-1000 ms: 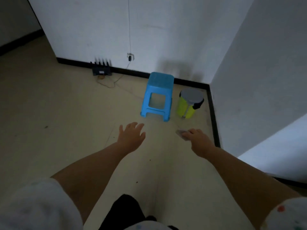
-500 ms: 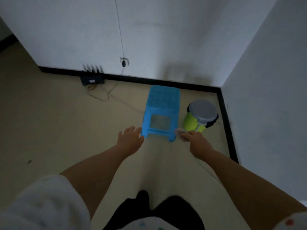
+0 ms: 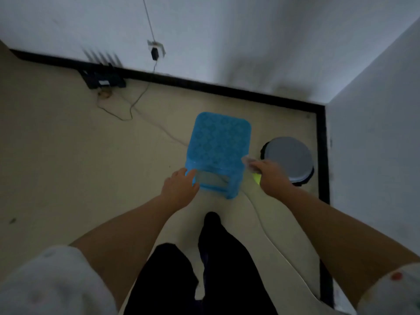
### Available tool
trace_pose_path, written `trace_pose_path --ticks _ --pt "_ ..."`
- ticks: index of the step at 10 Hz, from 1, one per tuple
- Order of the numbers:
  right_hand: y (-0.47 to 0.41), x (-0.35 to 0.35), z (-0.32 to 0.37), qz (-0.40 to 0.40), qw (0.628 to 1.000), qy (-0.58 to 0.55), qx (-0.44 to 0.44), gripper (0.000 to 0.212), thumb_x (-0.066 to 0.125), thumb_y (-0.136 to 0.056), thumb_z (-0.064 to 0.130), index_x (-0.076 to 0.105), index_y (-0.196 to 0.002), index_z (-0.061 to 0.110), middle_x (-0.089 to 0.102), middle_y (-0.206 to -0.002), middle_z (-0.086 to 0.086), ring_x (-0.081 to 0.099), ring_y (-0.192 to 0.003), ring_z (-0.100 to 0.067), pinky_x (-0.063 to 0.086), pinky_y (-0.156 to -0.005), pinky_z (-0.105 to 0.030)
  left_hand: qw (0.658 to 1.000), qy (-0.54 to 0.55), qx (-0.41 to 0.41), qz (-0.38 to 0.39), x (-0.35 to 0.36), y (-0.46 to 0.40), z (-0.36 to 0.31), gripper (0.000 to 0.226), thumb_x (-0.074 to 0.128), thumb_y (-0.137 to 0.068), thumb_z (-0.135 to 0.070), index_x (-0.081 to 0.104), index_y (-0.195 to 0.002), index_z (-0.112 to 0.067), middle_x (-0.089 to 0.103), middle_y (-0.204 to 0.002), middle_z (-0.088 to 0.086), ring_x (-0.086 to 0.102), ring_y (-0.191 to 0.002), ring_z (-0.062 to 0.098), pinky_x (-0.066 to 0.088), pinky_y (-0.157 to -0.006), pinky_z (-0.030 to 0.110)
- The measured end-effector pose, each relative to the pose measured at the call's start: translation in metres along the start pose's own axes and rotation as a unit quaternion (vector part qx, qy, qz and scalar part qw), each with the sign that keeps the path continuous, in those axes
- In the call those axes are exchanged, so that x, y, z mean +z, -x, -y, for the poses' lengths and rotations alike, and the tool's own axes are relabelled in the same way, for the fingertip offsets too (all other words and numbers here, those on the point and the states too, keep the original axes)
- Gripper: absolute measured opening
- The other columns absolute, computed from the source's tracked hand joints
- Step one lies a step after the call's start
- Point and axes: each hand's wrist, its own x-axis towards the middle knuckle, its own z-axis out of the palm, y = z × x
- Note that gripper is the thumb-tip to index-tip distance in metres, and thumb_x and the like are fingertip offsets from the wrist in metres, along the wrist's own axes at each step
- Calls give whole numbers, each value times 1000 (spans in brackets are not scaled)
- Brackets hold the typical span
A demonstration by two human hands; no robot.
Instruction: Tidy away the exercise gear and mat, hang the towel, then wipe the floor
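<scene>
Left hand (image 3: 179,189) grip loose and wide by blue stool (image 3: 219,146). Right hand (image 3: 271,176) grip pinching small wipe (image 3: 248,163) near bin (image 3: 289,159).

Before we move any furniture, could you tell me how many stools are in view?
1: a blue plastic stool stands on the floor near the corner, left of the grey-lidded bin, just ahead of both hands. Others may be out of view.

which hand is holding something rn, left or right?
The right hand, beside the grey-lidded bin: it pinches a small pale scrap at its fingertips. The left hand holds nothing, fingers reaching at the blue stool.
</scene>
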Motion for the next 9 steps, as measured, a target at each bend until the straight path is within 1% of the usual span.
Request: trace_pose_path --ticks 1,2,3,4,5,6,7,8,9 --pt "-66 1 -9 28 1000 4 7 59 43 -78 -13 54 -131 11 55 -114 -21 53 -103 -37 43 -86 -41 1000 2 0 2 -1 -55 -3 55 34 -94 -41 35 -144 -17 40 -142 13 42 -127 31 38 -100 41" --pt "-135 27 -24 31 999 -15 18 57 45 -76 -12 54 -129 7 53 -116 -21 51 -106 -38 43 -90 -46 1000 -2 -5 11 19 -122 2 61 29 -92 -46 33 -145 -16 38 -144 14 41 -128 32 39 -101 43" --pt "-193 77 -40 15 1000 -16 7 58 48 -74 -10 53 -130 7 53 -116 -21 50 -104 -40 43 -88 -45 1000 -16 -6 12 52 -190 5 56 37 -96 -36 26 -148 -17 27 -151 16 32 -135 32 35 -106 45" --pt "-226 124 -46 -25 1000 -1 6 66 46 -76 -9 46 -138 12 50 -128 -17 45 -114 -38 41 -94 -45 999 -45 12 -12 90 -241 8 59 42 -96 -31 20 -150 -20 15 -156 14 18 -143 28 23 -112 48" --pt "-227 174 -51 -29 999 24 -21 64 46 -82 -2 39 -144 14 40 -144 -16 34 -133 -37 24 -111 -48 998 -62 3 8 129 -258 22 62 41 -96 -34 16 -151 -21 6 -159 11 7 -146 25 15 -114 52" --pt "-216 203 -55 41 995 92 -14 61 41 -97 26 15 -152 19 7 -159 -11 4 -147 -29 1 -116 -49 995 -96 23 9 150 -254 32 66 41 -95 -36 11 -152 -21 -1 -160 10 1 -147 24 12 -113 54" --pt "-216 191 -52 110 987 121 -7 62 35 -99 40 7 -152 24 -4 -160 -6 -5 -148 -24 -4 -115 -52 994 -90 41 43 141 -253 37 68 44 -94 -35 11 -152 -21 -1 -160 10 3 -147 24 15 -113 52" --pt "-228 145 -35 154 978 138 8 50 31 -100 37 24 -148 27 11 -157 -9 19 -143 -27 4 -113 -60 993 -36 18 114 99 -256 37 65 43 -96 -30 12 -151 -20 5 -158 12 12 -145 28 24 -112 48" --pt "-232 101 -3 147 979 143 7 40 34 -99 31 43 -137 21 29 -149 -12 38 -131 -33 21 -111 -55 993 35 -25 108 55 -233 43 60 42 -96 -28 17 -150 -20 24 -151 12 28 -136 31 31 -108 47"
